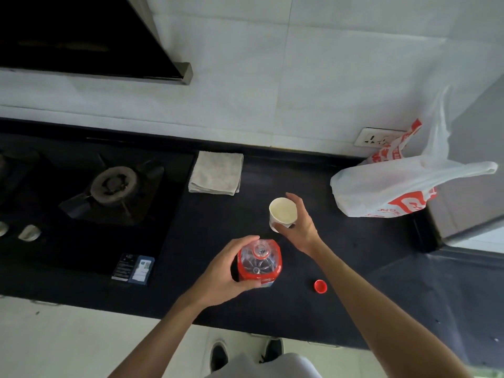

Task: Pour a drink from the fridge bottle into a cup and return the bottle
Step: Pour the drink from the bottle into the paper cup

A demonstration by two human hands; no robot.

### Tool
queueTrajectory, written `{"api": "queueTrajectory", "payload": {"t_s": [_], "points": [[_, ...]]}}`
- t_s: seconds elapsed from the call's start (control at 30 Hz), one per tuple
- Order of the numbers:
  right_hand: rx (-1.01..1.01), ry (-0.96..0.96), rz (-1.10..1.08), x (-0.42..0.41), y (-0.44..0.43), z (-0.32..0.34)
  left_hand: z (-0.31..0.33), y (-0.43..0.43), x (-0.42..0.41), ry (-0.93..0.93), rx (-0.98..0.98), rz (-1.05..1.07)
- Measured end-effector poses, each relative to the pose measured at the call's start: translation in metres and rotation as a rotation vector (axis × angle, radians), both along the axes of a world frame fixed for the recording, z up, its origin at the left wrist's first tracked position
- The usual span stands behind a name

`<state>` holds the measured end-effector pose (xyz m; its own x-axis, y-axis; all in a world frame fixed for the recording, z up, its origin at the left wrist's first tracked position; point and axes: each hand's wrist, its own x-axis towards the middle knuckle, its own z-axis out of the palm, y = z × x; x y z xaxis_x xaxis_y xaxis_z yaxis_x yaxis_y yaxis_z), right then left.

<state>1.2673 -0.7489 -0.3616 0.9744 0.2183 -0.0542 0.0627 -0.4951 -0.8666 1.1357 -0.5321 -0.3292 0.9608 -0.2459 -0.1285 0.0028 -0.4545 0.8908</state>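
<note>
Left hand [221,271]: I grip the open water bottle [259,264], upright, ready to tip.
Right hand [298,225]: wrapped round the paper cup [282,213], steadying it.
Red cap [320,285]: parked on table [354,268].

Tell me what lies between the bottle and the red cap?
Nothing: the head view shows only bare dark counter between the bottle and the cap.

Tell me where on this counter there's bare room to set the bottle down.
Widest bare patch: the counter right of the red cap, in front of the plastic bag. Another lies between the folded cloth and the bag, behind the cup. Crowded: the middle, where the left hand grips the bottle and the right hand holds the cup.
</note>
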Motion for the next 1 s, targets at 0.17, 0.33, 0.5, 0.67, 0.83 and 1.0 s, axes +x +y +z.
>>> {"api": "queueTrajectory", "payload": {"t_s": [0.17,0.33,0.5,0.67,0.83,1.0], "points": [[0.064,-0.003,-0.019,-0.030,-0.022,0.017,-0.010,-0.005,0.000,-0.001,-0.030,-0.017],[0.181,0.022,-0.117,-0.061,-0.032,0.032,-0.014,-0.015,0.000,-0.008,-0.126,0.087],[0.194,0.012,-0.124,-0.079,-0.039,0.046,-0.013,-0.016,0.004,-0.096,-0.130,0.096],[0.182,-0.008,-0.120,-0.081,-0.048,0.062,0.002,-0.012,0.021,-0.140,-0.127,0.080],[0.179,-0.067,-0.088,-0.066,-0.055,0.087,0.043,-0.003,0.049,-0.187,-0.117,0.074],[0.174,-0.123,0.002,-0.037,-0.055,0.131,0.104,0.013,0.087,-0.191,0.014,-0.046]]}}
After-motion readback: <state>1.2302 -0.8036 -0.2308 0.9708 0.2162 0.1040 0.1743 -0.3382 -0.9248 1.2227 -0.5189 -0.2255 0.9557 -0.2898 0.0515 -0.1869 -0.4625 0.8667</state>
